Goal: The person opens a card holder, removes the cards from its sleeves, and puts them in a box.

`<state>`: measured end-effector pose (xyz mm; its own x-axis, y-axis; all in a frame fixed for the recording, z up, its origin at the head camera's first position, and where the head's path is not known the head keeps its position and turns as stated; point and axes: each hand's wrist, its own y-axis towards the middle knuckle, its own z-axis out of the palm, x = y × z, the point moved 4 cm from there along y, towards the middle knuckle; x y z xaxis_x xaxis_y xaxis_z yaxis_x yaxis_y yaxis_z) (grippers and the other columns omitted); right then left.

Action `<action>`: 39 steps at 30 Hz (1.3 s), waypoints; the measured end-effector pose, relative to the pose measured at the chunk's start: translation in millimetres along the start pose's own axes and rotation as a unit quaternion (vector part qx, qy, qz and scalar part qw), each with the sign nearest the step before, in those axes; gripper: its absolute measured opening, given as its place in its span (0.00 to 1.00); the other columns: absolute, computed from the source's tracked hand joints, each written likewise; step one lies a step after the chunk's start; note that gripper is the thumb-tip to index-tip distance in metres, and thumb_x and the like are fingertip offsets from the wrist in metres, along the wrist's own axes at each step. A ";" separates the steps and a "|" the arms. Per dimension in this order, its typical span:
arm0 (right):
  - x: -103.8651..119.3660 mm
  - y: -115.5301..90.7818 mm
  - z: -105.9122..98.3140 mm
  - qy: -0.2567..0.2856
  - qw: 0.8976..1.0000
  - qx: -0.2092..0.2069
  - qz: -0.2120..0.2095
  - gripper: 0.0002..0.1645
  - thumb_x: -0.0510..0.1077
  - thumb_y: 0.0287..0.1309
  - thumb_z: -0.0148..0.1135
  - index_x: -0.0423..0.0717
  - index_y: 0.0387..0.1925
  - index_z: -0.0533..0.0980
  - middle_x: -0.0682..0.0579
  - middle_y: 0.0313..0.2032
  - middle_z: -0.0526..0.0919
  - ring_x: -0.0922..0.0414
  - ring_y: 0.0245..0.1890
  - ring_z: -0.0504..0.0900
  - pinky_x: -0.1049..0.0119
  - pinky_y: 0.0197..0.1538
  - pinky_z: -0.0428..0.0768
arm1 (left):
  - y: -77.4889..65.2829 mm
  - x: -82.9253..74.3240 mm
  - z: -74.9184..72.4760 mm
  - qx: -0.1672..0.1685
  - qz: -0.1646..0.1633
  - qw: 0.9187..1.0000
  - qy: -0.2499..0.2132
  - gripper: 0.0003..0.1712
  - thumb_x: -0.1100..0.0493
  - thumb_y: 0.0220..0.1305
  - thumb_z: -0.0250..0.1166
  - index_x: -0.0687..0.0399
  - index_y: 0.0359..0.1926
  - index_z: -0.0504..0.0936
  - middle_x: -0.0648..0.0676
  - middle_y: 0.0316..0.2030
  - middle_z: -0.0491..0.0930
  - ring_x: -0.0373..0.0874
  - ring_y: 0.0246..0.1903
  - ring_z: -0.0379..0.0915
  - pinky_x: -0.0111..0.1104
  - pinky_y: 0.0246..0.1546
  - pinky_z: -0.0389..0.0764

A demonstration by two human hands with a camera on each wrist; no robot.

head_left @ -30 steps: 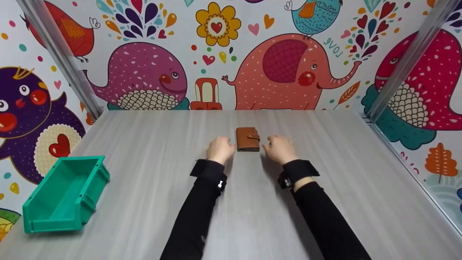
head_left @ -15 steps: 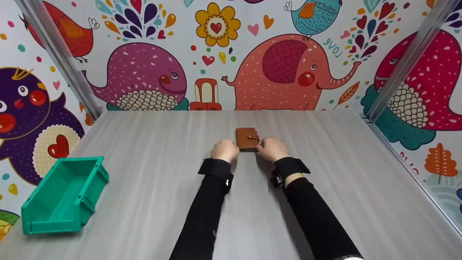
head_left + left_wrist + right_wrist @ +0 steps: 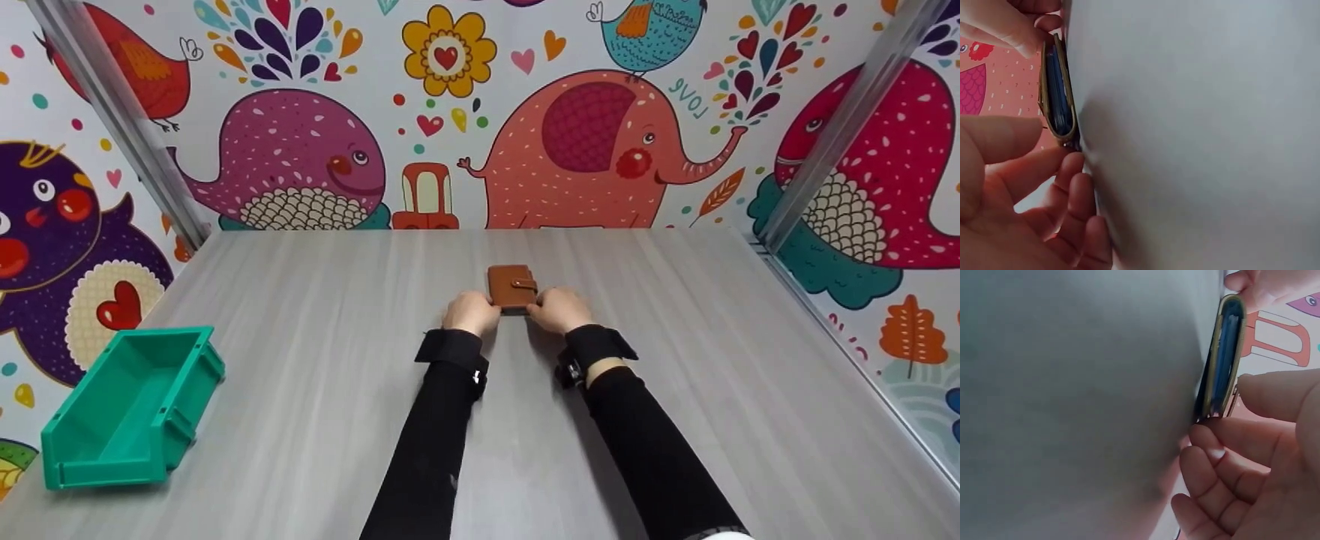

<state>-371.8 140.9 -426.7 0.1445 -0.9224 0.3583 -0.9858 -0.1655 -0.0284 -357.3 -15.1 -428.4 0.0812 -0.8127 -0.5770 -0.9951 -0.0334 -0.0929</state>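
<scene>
A small brown leather wallet [image 3: 511, 287] with a snap strap on its right side lies on the table, strap facing up. My left hand [image 3: 471, 313] pinches its near left corner, by the folded spine. On the other side, my right hand [image 3: 561, 309] pinches the near right corner, below the strap. Seen edge-on in the left wrist view, the wallet [image 3: 1055, 93] is folded closed with a blue inside; the left thumb lies by the cover and the index finger at the spine. In the right wrist view the right thumb meets the strap side of the wallet [image 3: 1225, 354].
A green open-front plastic bin [image 3: 127, 409] stands at the left of the pale wood-grain table [image 3: 300, 375]. Cartoon-printed walls [image 3: 442, 120] rise behind and at both sides, with metal posts at the back corners.
Both hands have moved inward from beside the wallet to its near corners, and the fingers have closed on it. The wallet stays in nearly the same place.
</scene>
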 end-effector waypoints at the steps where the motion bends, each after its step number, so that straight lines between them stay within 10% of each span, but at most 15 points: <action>1: -0.2 0.0 -0.1 0.011 1.000 0.004 0.001 0.17 0.48 0.69 0.56 0.39 0.34 0.83 0.49 0.25 0.79 0.53 0.24 0.72 0.62 0.30 0.68 | 0.4 -0.3 0.3 -0.001 0.002 1.000 -0.004 0.13 0.53 0.70 0.59 0.53 0.37 0.87 0.54 0.39 0.84 0.49 0.37 0.78 0.41 0.39 0.75; 23: -14.6 -3.0 -0.5 0.148 0.987 0.041 0.038 0.25 0.46 0.69 0.54 0.49 0.14 0.67 0.57 0.13 0.64 0.60 0.14 0.62 0.67 0.22 0.61 | 2.6 -0.8 4.9 0.002 0.010 0.999 -0.045 0.18 0.52 0.70 0.62 0.65 0.42 0.85 0.60 0.44 0.84 0.52 0.41 0.79 0.40 0.44 0.76; 32: -9.3 -17.5 -13.4 0.189 0.982 0.023 0.014 0.20 0.44 0.68 0.56 0.46 0.19 0.68 0.56 0.17 0.65 0.61 0.18 0.62 0.68 0.25 0.61 | -6.5 4.6 3.5 0.019 0.026 0.995 -0.091 0.20 0.53 0.68 0.64 0.54 0.19 0.74 0.49 0.16 0.72 0.40 0.14 0.66 0.31 0.22 0.67; 39: -6.5 -36.8 -23.8 0.194 0.980 -0.010 -0.029 0.13 0.42 0.67 0.59 0.38 0.28 0.76 0.53 0.23 0.73 0.60 0.22 0.68 0.68 0.28 0.67 | -26.5 3.9 -1.7 0.008 0.074 0.992 -0.104 0.15 0.53 0.67 0.64 0.58 0.27 0.84 0.50 0.23 0.79 0.41 0.19 0.71 0.33 0.32 0.74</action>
<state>-338.5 161.3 -405.8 0.1598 -0.7084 0.6875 -0.9790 -0.2030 0.0184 -330.7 -18.3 -426.8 -0.0537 -0.6706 -0.7399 -0.9962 0.0872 -0.0068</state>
